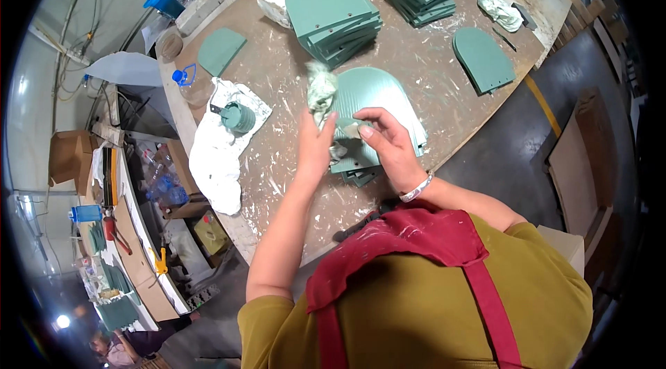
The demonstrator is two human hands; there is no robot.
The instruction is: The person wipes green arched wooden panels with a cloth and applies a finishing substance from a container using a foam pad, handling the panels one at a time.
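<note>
panels (380, 95), green and rounded at the far end, lie stacked toward the near edge of the desk (270, 56), lower ones jutting out unevenly. above them, the left hand (316, 147) has its fingers wrapped around a crumpled pale rag (322, 90) that sticks up past the knuckles. the right hand (397, 150) appears to pinch a small pale scrap (352, 131) between thumb and forefinger; what it is cannot be told. this looks like wiping, best done with the rag folded into a flat pad and drawn in long, even strokes along the top panel (368, 88). since the pile is uneven, one hand should steady that panel by its edge, with light pressure, so nothing skids.
</note>
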